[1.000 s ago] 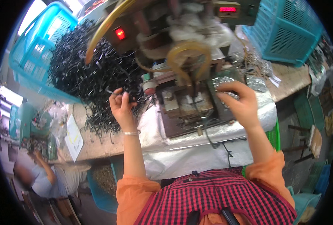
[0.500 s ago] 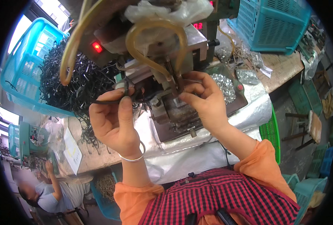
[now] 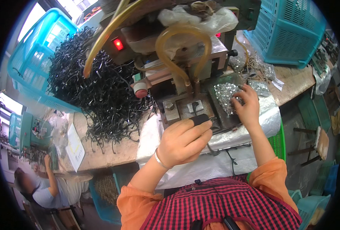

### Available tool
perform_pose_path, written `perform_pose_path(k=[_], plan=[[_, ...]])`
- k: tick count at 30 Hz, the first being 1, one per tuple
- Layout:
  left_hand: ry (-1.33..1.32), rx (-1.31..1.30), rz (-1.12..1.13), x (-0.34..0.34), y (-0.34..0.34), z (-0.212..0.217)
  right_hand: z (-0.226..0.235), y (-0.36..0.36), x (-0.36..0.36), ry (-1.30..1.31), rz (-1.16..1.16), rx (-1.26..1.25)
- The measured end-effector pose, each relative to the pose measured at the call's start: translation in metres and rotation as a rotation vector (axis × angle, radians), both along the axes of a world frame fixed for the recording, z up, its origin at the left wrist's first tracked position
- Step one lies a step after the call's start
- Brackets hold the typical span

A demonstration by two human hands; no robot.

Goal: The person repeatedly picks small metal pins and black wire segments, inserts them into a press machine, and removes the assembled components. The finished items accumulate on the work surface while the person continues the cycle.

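My left hand [image 3: 182, 142] is closed around a small black piece whose end sticks out past my fingers, just in front of the metal bed of a bench press machine [image 3: 185, 109]. My right hand [image 3: 247, 105] reaches into a tray of small shiny metal parts [image 3: 224, 95] to the right of the machine, fingertips touching the parts. A yellowish hose [image 3: 181, 42] loops over the machine, and a red lamp [image 3: 118, 44] glows on its left side.
A large heap of black wire pieces [image 3: 97, 88] lies left of the machine, spilling from a teal basket [image 3: 32, 65]. Another teal basket [image 3: 288, 34] stands at the back right. Silver foil sheeting [image 3: 254, 126] covers the bench front. Another person [image 3: 43, 188] sits at the lower left.
My hands were together at the machine's bed. My left hand has drawn back toward me with the black piece, and my right hand has moved right into the tray of shiny parts.
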State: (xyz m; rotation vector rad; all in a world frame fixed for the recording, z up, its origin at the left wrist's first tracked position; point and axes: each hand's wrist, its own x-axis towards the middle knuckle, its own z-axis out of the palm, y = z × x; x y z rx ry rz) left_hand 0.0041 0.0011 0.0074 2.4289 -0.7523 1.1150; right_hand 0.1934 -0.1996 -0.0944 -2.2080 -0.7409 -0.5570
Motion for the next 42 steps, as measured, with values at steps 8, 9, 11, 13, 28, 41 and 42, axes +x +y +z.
perform_pose_path(k=[8, 9, 11, 13, 28, 41, 42], plan=[[0.045, -0.104, -0.030, 0.003, -0.002, -0.001, -0.006, -0.008, 0.015, 0.108, 0.022, 0.053], [0.041, -0.110, -0.028, 0.003, -0.003, -0.001, -0.006, -0.006, 0.017, 0.056, 0.032, 0.060], [0.027, -0.126, -0.027, 0.003, -0.004, -0.002, -0.003, 0.003, 0.015, 0.052, 0.071, 0.109], [0.006, -0.146, -0.028, 0.001, -0.004, -0.006, -0.002, 0.006, 0.015, 0.091, 0.100, 0.152], [0.155, 0.176, 1.160, -0.084, 0.162, -0.041, 0.012, 0.018, -0.011, 0.434, 0.241, 0.387], [0.078, -0.317, 1.005, -0.058, 0.144, -0.101, 0.028, -0.038, -0.040, 0.471, 0.126, 0.408], [0.063, -0.399, 1.026, -0.055, 0.145, -0.096, 0.045, -0.023, -0.043, 0.465, 0.212, 0.390]])
